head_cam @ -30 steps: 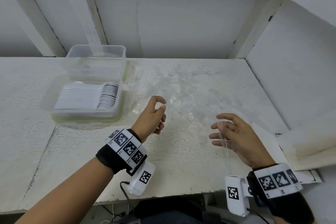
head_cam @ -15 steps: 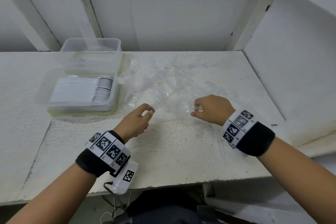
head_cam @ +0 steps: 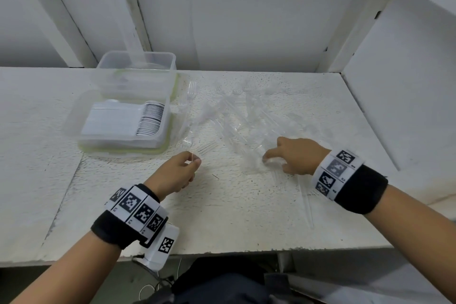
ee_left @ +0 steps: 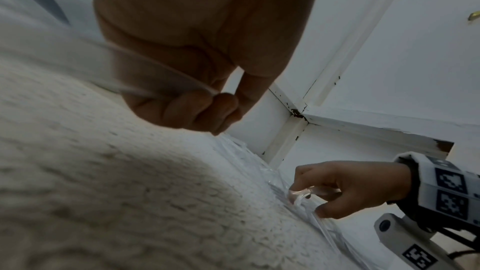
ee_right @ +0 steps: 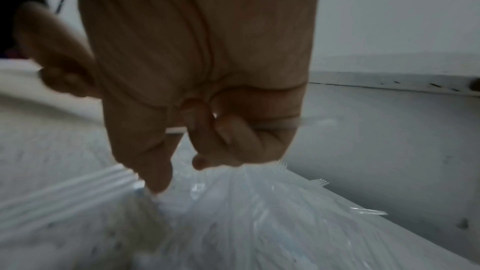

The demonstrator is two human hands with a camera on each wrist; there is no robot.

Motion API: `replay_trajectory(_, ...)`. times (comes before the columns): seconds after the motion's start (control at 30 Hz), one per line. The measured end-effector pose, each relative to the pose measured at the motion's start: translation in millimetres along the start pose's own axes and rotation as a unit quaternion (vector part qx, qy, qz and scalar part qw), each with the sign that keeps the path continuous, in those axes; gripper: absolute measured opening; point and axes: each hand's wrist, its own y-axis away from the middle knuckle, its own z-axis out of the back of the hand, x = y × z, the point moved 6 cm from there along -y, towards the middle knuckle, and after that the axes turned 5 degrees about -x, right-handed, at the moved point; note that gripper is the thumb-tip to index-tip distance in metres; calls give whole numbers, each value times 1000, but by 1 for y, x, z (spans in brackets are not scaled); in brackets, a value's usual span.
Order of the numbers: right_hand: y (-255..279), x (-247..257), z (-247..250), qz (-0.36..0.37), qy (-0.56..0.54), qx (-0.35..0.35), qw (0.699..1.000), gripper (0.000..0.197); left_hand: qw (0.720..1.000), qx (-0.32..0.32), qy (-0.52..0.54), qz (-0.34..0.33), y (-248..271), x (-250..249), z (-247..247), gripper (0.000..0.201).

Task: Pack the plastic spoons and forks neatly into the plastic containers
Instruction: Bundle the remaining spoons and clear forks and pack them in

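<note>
White-painted counter [head_cam: 222, 217] holds a near container [head_cam: 86, 140] already lined with stacked cutlery and an apparently empty one [head_cam: 172, 61] behind, while the left hand [head_cam: 175, 175] pinches a clear fork [head_cam: 204, 149] and the right hand [head_cam: 296, 155] grips a piece from the large loose pile [head_cam: 246, 116] still unpacked.

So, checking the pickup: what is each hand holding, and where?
Left hand pinches a clear fork by its handle end. Right hand grips clear cutlery; which part, unclear.

White textured shelf [head_cam: 234, 217], white panelled walls [head_cam: 246, 20]
</note>
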Motion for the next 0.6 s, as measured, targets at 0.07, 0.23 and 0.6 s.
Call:
replay_trajectory(0.07, 1, 3, -4, 13, 33, 2, 999, 47, 1000, -2, -8, -8, -2, -2, 0, 25)
replay_trajectory(0.23, 1, 12, -8, 49, 44, -4, 998, 29, 999, -3, -14, -40, -4, -13, -3, 19)
replay_trajectory(0.6, 18, 7, 31, 54, -408, -153, 899, 17, 986, -33, -80, -140, -24, -61, -21, 9)
